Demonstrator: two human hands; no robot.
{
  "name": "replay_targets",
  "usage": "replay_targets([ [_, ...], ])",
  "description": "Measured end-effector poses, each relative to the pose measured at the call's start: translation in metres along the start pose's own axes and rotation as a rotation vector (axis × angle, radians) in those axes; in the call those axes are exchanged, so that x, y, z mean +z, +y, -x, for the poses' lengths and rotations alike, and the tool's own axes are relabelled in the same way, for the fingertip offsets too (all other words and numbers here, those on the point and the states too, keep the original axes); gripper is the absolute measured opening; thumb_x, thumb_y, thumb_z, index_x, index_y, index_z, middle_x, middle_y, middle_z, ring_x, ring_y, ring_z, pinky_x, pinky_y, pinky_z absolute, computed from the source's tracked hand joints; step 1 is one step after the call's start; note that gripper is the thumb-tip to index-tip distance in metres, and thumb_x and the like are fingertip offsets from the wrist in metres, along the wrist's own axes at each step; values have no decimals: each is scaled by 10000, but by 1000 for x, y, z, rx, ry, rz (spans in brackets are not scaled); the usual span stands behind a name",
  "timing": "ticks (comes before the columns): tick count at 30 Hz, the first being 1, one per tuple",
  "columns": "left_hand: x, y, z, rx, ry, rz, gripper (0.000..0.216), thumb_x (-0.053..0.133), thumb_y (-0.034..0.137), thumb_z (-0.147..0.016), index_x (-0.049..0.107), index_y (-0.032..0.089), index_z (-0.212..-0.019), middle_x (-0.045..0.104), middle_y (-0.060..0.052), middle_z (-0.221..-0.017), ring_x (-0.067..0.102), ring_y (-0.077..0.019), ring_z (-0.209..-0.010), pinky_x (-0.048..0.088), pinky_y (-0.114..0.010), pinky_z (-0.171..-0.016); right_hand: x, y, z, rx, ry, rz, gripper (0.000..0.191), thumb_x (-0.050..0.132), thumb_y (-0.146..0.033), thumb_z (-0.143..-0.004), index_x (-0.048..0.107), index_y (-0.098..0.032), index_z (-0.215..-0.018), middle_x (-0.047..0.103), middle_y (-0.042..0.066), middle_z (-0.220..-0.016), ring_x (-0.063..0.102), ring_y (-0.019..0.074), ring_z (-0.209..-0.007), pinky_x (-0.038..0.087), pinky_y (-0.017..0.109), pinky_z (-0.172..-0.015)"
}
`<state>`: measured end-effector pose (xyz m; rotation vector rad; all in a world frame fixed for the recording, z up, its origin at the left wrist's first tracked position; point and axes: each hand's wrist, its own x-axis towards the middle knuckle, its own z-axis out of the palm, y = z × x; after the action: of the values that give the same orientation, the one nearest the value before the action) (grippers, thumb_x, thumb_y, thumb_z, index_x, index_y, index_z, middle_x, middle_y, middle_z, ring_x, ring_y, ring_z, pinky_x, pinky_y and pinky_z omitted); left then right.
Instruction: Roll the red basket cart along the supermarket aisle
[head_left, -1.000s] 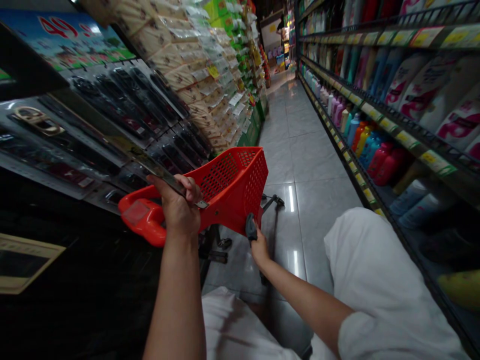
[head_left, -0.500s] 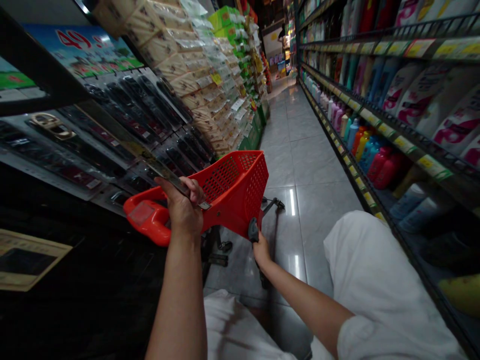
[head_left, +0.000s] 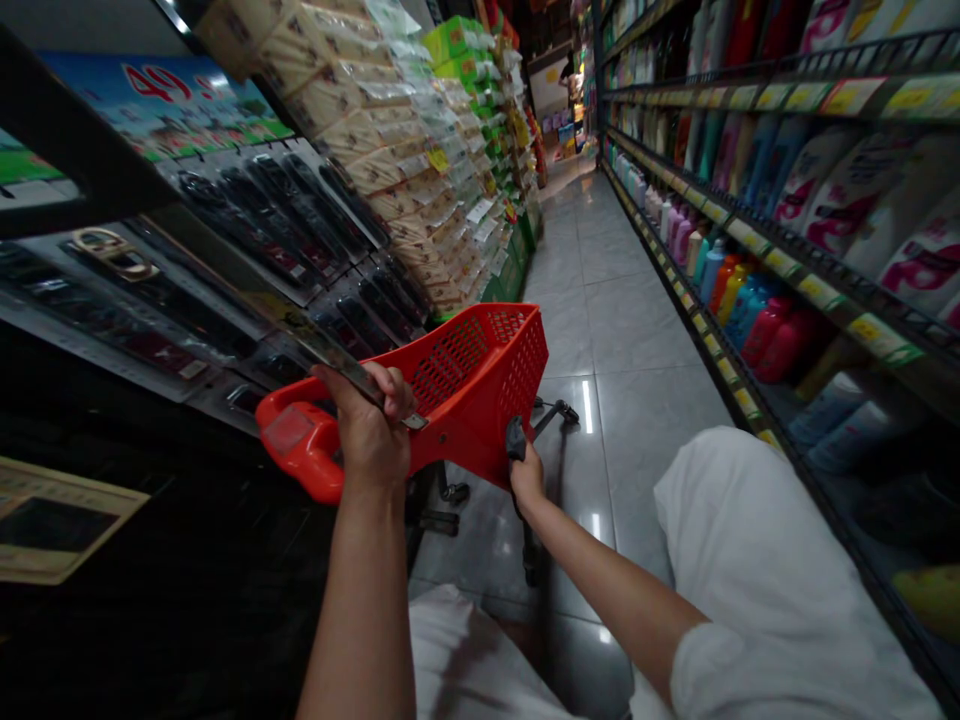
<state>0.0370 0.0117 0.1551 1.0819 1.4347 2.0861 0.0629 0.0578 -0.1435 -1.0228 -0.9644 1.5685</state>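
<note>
1. The left hand [head_left: 371, 430] is closed around a metal strip [head_left: 330, 350], its fingers curled over the top.
2. The strip slants down from the upper left, in front of packaged belts [head_left: 285, 205], and its lower end sticks out just past the fingers. Whether that end touches the cart [head_left: 472, 440] I cannot tell.
3. The right hand [head_left: 529, 475] is closed around a dark grey piece [head_left: 515, 438] that pokes out above the fist, in front of the cart's side. What the piece is cannot be made out.
4. The red cart stands on the tiled floor [head_left: 630, 320], just beyond both hands, its handle [head_left: 300, 440] at the left.
5. The belts hang in rows under a sign [head_left: 161, 90] with a red "49".
6. Past them rise stacked tan packs [head_left: 367, 150] and green packs [head_left: 465, 60].
7. Along the right, a shelf [head_left: 847, 312] with price labels carries bottles [head_left: 765, 335].
8. A white-clothed knee [head_left: 735, 500] shows beside it.
</note>
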Motion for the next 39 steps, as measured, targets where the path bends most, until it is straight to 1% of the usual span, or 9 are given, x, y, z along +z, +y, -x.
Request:
replay_targets([
  [6,0,0,0,1,-12,1,669,336,775,-851,436,195,-530,252,61,-427,225,-69,-363,184,-224,-387,25,-41,24,-141,-36,-73,719,532,-77,-696,529,-230,-1398,559,17,-1435,437,185,-1395,282,405,-1199],
  [10,0,-1,0,2,-14,-1,663,357,784,-837,434,201,-532,258,62,-423,232,-72,-360,194,-223,-383,32,-74,48,-299,-216,-113,780,476,-12,-684,514,-277,-1417,429,-33,-1532,300,168,-1473,187,430,-1237],
  [14,0,-2,-1,3,4,-6,663,352,787,-836,424,202,-533,262,62,-423,239,-71,-353,199,-219,-377,9,-60,68,-438,-384,-93,793,430,13,-663,559,-305,-1378,380,-66,-1555,234,161,-1496,139,447,-1246],
  [17,0,-2,-2,-2,7,-11,665,347,794,-833,416,203,-535,263,62,-421,247,-70,-354,206,-215,-377,-1,-48,70,-349,-316,-54,836,394,28,-639,544,-303,-1392,397,-67,-1545,265,157,-1485,108,466,-1248],
  [25,3,-8,-7,-15,52,-31,680,345,839,-787,402,205,-550,285,72,-434,266,-60,-352,220,-194,-365,21,-78,77,-573,-402,-50,801,427,13,-699,510,-333,-1417,345,-73,-1575,198,174,-1505,134,451,-1248],
  [30,4,-14,-14,-80,79,-83,693,331,850,-779,489,197,-609,474,35,-494,457,-80,-414,371,-195,-421,7,-34,61,-296,-180,-16,780,426,-22,-685,508,-257,-1424,423,-15,-1538,310,164,-1469,162,458,-1241],
  [33,-11,-6,-18,-150,-43,-240,734,272,840,-803,596,186,-722,620,-31,-579,623,-156,-557,508,-267,-545,7,-38,53,-217,-154,-38,788,434,-34,-674,495,-233,-1434,446,10,-1522,358,176,-1447,182,467,-1235],
  [36,-35,7,-21,-79,-302,-470,539,531,699,-816,676,189,-913,732,-80,-829,691,-209,-764,560,-353,-738,13,-75,56,-373,-277,-65,800,418,-18,-680,495,-271,-1435,394,-29,-1552,311,165,-1469,159,442,-1244],
  [39,-53,16,-22,-98,-393,-477,490,706,618,-722,706,174,-929,744,-103,-908,699,-237,-863,539,-385,-863,17,-106,62,-502,-411,-58,795,430,-10,-694,505,-317,-1424,378,-68,-1558,257,162,-1489,123,434,-1251],
])
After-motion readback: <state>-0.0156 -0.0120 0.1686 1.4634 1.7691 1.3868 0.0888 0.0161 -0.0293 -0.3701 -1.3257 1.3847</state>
